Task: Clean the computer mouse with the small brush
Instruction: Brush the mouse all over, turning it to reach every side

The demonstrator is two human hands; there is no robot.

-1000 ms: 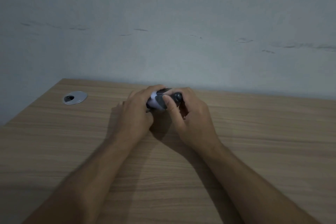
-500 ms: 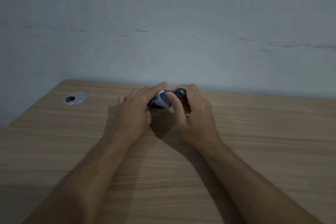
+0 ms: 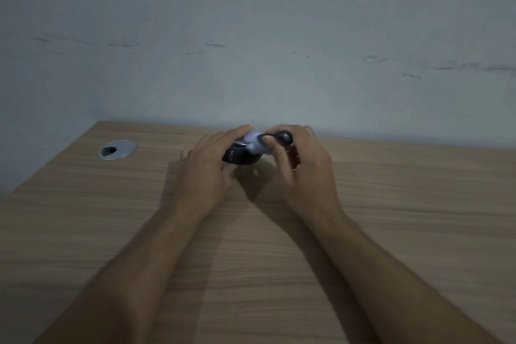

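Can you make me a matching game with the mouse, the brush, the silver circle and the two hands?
Things:
1. computer mouse
2. small brush
3. silver desk grommet
4. left hand

Clues:
A. held in the right hand, pale bristles on the mouse
B. lies alone near the table's far left corner
C. black, sits between both hands
D. steadies the mouse from the left side

Pairs: 1-C, 2-A, 3-B, 4-D

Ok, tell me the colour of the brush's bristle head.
Pale lilac-white; the brush's bristle head is blurred over the dark mouse, seen in the head view.
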